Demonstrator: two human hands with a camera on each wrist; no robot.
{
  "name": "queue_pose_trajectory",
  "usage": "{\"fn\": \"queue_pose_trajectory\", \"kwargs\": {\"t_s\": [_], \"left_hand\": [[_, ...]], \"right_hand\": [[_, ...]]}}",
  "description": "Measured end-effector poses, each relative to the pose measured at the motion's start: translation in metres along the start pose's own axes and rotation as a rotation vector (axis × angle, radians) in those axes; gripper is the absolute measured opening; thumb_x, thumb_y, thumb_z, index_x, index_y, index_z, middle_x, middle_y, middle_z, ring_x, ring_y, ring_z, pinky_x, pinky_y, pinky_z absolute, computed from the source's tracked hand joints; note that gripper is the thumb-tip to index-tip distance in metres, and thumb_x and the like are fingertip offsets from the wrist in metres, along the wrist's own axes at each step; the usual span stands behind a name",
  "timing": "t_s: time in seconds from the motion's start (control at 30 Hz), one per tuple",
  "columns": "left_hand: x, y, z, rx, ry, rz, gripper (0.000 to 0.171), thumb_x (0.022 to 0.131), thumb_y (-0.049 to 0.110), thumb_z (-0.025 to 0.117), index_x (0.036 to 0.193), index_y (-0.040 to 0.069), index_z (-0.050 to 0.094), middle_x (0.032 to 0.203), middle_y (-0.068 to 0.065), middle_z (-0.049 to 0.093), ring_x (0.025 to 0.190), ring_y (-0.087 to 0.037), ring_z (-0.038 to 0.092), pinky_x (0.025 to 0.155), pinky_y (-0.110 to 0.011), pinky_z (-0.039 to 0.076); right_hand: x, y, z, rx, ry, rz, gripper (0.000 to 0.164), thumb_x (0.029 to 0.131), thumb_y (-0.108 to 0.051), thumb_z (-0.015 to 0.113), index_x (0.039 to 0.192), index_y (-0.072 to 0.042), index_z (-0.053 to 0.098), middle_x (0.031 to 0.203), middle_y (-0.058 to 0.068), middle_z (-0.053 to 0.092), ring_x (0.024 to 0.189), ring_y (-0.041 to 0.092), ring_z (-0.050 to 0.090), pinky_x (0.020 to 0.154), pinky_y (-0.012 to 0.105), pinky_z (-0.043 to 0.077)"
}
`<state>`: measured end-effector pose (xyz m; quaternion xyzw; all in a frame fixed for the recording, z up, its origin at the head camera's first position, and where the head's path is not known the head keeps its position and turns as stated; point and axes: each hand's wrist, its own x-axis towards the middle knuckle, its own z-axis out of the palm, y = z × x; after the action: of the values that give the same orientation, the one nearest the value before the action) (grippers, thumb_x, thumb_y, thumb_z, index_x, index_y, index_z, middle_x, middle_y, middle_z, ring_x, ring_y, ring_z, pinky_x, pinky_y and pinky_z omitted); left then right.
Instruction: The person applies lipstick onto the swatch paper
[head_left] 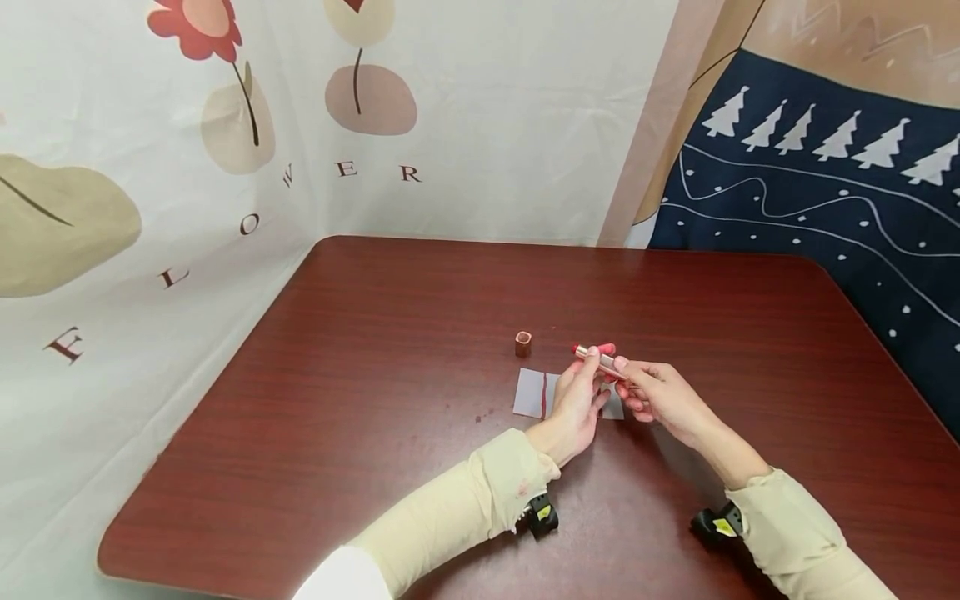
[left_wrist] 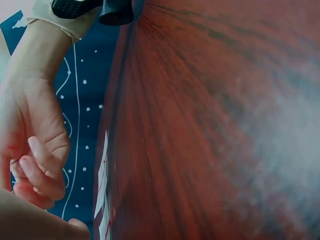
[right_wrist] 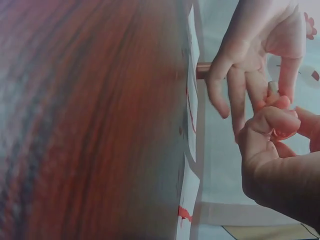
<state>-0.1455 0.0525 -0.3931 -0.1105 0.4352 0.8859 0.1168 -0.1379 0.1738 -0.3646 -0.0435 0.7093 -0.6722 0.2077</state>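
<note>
In the head view, my two hands meet over the table around a lipstick [head_left: 606, 363] with a red tip and a shiny metallic tube. My left hand [head_left: 572, 406] pinches the tube near its red tip, between thumb and fingers. The lower end is gripped by my right hand [head_left: 670, 398]. Reddish smears mark some fingertips. Beneath the hands lie white paper pieces [head_left: 529, 392] with red streaks, partly covered by the left hand. The copper-coloured cap [head_left: 522, 344] stands upright behind the paper. In the right wrist view, fingers hide most of the lipstick.
The dark red wooden table [head_left: 360, 350] carries a few small reddish specks [head_left: 483, 416] left of the paper. A white flower-printed cloth [head_left: 487, 167] hangs behind and at the left. A navy tree-patterned cloth [head_left: 810, 192] hangs at the right.
</note>
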Motion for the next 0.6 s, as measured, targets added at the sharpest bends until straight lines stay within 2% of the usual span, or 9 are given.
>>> {"fn": "queue_pose_trajectory", "kwargs": {"t_s": [0.1,0.17,0.23,0.27,0.37,0.43,0.53,0.6], "left_hand": [[-0.006,0.003,0.002,0.007,-0.015,0.025,0.031,0.083,0.034,0.052,0.1,0.01,0.063,0.092,-0.003,0.062,0.079,-0.01,0.054,0.078,-0.032,0.034],[-0.01,0.002,0.004,0.013,-0.019,0.023,0.031,0.084,0.033,0.052,0.1,0.009,0.062,0.085,0.001,0.062,0.073,-0.009,0.052,0.074,-0.029,0.036],[-0.013,0.001,0.004,0.014,-0.02,0.027,0.031,0.084,0.032,0.052,0.101,0.008,0.062,0.087,0.002,0.061,0.076,-0.008,0.053,0.076,-0.03,0.037],[-0.014,0.001,0.004,0.02,-0.019,0.03,0.031,0.084,0.031,0.052,0.102,0.008,0.061,0.088,0.0,0.062,0.078,-0.009,0.054,0.078,-0.032,0.036],[-0.014,0.0,0.005,0.033,-0.011,0.025,0.031,0.084,0.033,0.051,0.101,0.01,0.062,0.1,-0.005,0.061,0.089,-0.01,0.055,0.086,-0.041,0.031],[-0.013,0.001,0.006,0.034,-0.008,0.023,0.029,0.085,0.032,0.05,0.1,0.01,0.063,0.104,-0.008,0.06,0.094,-0.012,0.054,0.088,-0.045,0.029],[-0.011,0.003,0.007,0.031,0.002,0.015,0.027,0.086,0.03,0.049,0.098,0.01,0.063,0.098,-0.006,0.062,0.089,-0.011,0.054,0.087,-0.043,0.03],[-0.011,0.004,0.007,0.032,0.005,0.013,0.027,0.086,0.03,0.05,0.098,0.01,0.063,0.088,-0.001,0.062,0.083,-0.01,0.054,0.084,-0.04,0.032]], "right_hand": [[0.001,0.002,0.0,0.078,-0.063,0.053,0.052,0.089,-0.045,0.035,0.088,0.003,0.054,0.063,0.001,0.049,0.047,0.008,0.039,0.04,0.019,0.03],[0.001,0.005,-0.001,0.132,-0.118,0.08,0.051,0.09,-0.045,0.03,0.081,-0.002,0.056,0.059,-0.001,0.048,0.044,0.007,0.037,0.039,0.019,0.029],[0.002,0.009,-0.001,0.172,-0.157,0.086,0.048,0.091,-0.042,0.029,0.072,-0.005,0.054,0.053,-0.002,0.043,0.041,0.007,0.032,0.038,0.019,0.026],[0.002,0.01,-0.002,0.181,-0.169,0.067,0.046,0.092,-0.039,0.029,0.075,-0.007,0.056,0.051,-0.003,0.039,0.04,0.007,0.029,0.038,0.019,0.023],[0.002,0.012,-0.002,0.146,-0.138,0.021,0.039,0.092,-0.034,0.035,0.071,-0.006,0.051,0.049,-0.002,0.03,0.04,0.008,0.024,0.038,0.021,0.018],[0.003,0.011,-0.001,0.083,-0.08,0.002,0.037,0.091,-0.033,0.04,0.074,-0.001,0.05,0.049,-0.002,0.029,0.04,0.008,0.023,0.038,0.022,0.018],[0.003,0.01,0.0,-0.008,0.011,-0.005,0.041,0.087,-0.034,0.047,0.077,0.006,0.048,0.051,-0.001,0.031,0.041,0.008,0.026,0.038,0.023,0.021],[0.003,0.009,0.0,-0.025,0.051,-0.007,0.044,0.085,-0.035,0.05,0.082,0.009,0.048,0.052,-0.001,0.033,0.041,0.009,0.027,0.039,0.026,0.02]]}}
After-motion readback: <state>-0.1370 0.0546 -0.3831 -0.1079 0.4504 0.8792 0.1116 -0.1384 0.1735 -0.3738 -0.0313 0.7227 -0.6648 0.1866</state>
